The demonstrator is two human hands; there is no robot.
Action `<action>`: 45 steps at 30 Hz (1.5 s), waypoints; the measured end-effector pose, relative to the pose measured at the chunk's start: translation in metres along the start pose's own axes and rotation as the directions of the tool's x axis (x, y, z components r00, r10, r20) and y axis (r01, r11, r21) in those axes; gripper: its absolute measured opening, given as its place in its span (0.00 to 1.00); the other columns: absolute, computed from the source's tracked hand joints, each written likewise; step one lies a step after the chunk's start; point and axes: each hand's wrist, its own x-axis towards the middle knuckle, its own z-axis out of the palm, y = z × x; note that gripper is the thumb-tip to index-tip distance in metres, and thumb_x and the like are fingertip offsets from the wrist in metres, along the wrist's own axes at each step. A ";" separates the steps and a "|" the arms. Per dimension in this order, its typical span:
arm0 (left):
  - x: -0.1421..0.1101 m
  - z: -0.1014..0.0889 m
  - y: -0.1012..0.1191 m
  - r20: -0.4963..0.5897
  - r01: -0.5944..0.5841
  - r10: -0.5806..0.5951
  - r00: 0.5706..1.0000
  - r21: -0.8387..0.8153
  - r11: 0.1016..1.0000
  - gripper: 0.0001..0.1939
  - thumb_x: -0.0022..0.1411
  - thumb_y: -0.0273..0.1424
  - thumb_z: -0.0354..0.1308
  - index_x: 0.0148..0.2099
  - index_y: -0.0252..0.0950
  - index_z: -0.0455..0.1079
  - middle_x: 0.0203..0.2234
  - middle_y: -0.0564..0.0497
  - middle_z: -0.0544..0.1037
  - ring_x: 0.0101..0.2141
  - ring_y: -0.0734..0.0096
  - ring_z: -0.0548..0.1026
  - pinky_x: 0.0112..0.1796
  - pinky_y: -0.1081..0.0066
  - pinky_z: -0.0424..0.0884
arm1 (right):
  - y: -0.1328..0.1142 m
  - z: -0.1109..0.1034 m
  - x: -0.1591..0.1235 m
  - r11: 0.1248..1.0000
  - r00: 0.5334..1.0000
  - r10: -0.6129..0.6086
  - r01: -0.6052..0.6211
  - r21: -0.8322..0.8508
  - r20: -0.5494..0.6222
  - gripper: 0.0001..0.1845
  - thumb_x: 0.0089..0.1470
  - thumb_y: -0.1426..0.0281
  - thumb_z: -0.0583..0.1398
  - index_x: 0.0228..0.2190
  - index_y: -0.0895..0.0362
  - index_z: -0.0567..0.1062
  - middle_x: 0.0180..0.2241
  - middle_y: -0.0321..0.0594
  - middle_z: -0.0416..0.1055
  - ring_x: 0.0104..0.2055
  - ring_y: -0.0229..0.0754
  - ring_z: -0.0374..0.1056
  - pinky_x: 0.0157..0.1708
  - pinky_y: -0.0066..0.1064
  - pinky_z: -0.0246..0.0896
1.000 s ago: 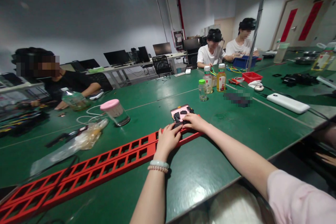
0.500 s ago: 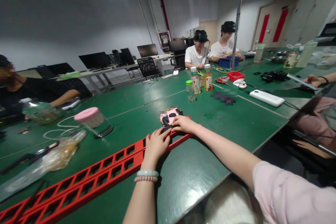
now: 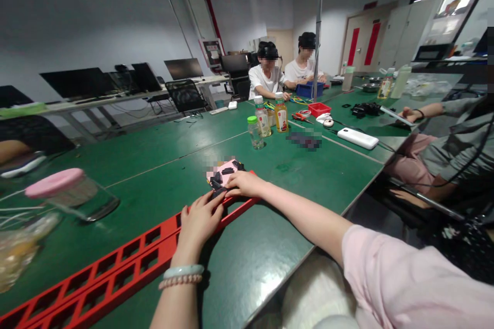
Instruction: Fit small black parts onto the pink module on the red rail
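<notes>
Red openwork frame (image 3: 168,230) lies aslant on the green worktop (image 3: 247,262) in the head view, with both of the person's hands working over its far part. The left hand (image 3: 199,220) is laid palm down across the frame, fingers partly spread, with the foremost ones reaching a dark piece (image 3: 218,193). The right hand (image 3: 247,185) comes in from the other side, its fingers bent downward and close together at the same piece. Whether either set of fingers pinches it or only presses on it cannot be told, as the contact is small and partly covered. The piece sits between the two hands, at the near edge of a pink-surfaced holder (image 3: 221,168) on which further black parts (image 3: 227,170) lie loosely arranged. In the inspector's judgement, the step in hand is close two-handed handling of this one piece. A next move would call for a sure fingertip hold, the left hand steadying while the right adjusts, and care not to knock the neighbouring parts. A green-capped bottle (image 3: 255,133) stands well apart beyond.
</notes>
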 end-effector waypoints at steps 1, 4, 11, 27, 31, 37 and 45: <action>-0.001 0.000 0.000 0.004 0.003 -0.003 1.000 -0.003 1.000 0.20 0.64 0.40 0.43 0.56 0.53 0.65 0.58 0.50 0.64 0.57 0.53 0.60 0.52 0.41 0.51 | -0.001 0.000 0.000 1.000 1.000 0.003 -0.003 -0.003 0.003 0.15 0.55 0.60 0.58 0.35 0.59 0.78 0.38 0.43 0.72 0.42 0.40 0.65 0.44 0.28 0.56; -0.003 -0.001 0.002 0.007 0.007 -0.007 1.000 -0.012 1.000 0.20 0.64 0.39 0.43 0.56 0.54 0.64 0.58 0.50 0.63 0.57 0.54 0.59 0.52 0.41 0.51 | -0.002 0.000 -0.002 1.000 1.000 0.009 -0.009 0.005 0.011 0.15 0.55 0.61 0.58 0.35 0.59 0.78 0.38 0.43 0.72 0.42 0.40 0.65 0.44 0.28 0.56; -0.009 -0.002 0.005 -0.021 0.007 -0.008 1.000 -0.031 1.000 0.20 0.64 0.39 0.44 0.56 0.54 0.64 0.57 0.49 0.64 0.56 0.54 0.60 0.52 0.40 0.51 | -0.003 0.003 -0.005 0.998 1.000 0.019 -0.020 0.052 0.021 0.14 0.54 0.61 0.59 0.35 0.58 0.79 0.38 0.44 0.72 0.42 0.41 0.65 0.43 0.29 0.57; -0.020 -0.006 0.012 -0.040 0.030 -0.035 0.999 -0.121 0.992 0.19 0.63 0.36 0.45 0.55 0.51 0.65 0.57 0.49 0.65 0.56 0.54 0.60 0.53 0.41 0.48 | -0.010 -0.003 -0.012 0.963 0.918 0.270 -0.252 0.099 -0.289 0.08 0.54 0.71 0.58 0.32 0.58 0.77 0.41 0.45 0.68 0.47 0.42 0.61 0.51 0.35 0.55; -0.024 -0.009 0.012 -0.049 0.021 -0.027 0.998 -0.120 0.993 0.19 0.62 0.35 0.46 0.55 0.49 0.65 0.56 0.49 0.66 0.55 0.53 0.61 0.53 0.43 0.50 | 0.012 -0.006 -0.006 0.836 0.779 0.536 -0.544 0.074 -0.325 0.15 0.49 0.68 0.62 0.40 0.58 0.75 0.38 0.44 0.66 0.44 0.43 0.63 0.49 0.35 0.57; -0.026 -0.011 0.013 -0.036 0.004 -0.007 0.999 -0.090 0.996 0.20 0.63 0.34 0.46 0.56 0.48 0.64 0.56 0.47 0.65 0.55 0.53 0.61 0.52 0.43 0.51 | 0.032 0.003 0.003 0.765 0.756 0.642 -0.642 0.049 -0.123 0.29 0.40 0.62 0.66 0.45 0.59 0.73 0.40 0.46 0.70 0.43 0.45 0.66 0.45 0.33 0.60; -0.026 -0.009 0.013 -0.045 0.000 -0.003 0.999 -0.071 0.997 0.19 0.63 0.34 0.45 0.56 0.47 0.64 0.55 0.47 0.66 0.54 0.54 0.61 0.52 0.43 0.51 | 0.033 0.003 0.005 0.796 0.783 0.605 -0.596 0.102 -0.147 0.16 0.44 0.72 0.62 0.39 0.58 0.76 0.38 0.45 0.74 0.40 0.43 0.69 0.42 0.31 0.61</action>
